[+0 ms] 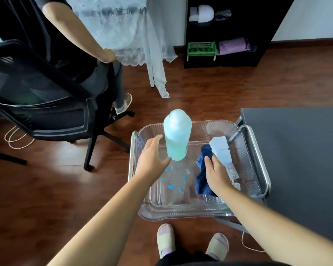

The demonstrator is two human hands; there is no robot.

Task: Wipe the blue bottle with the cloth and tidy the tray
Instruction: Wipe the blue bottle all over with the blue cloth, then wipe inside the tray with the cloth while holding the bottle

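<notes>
A pale blue bottle [176,135] stands upright in the back left part of a clear ribbed plastic tray [181,212]. My left hand [152,160] is just left of the bottle's base, fingers spread, thumb tip close to the bottle, holding nothing. My right hand [215,173] grips a dark blue cloth [203,179] inside the tray, to the right of the bottle. White boxes [220,148] lie in the tray's back right corner, just beyond the cloth. Small items lie under my right wrist, partly hidden.
The tray rests on a metal-railed cart [261,166] beside a dark grey table [300,154]. A black office chair [46,104] and another person [81,45] stand to the left. A black shelf unit [219,33] is at the back. A cable [15,137] lies on the wood floor.
</notes>
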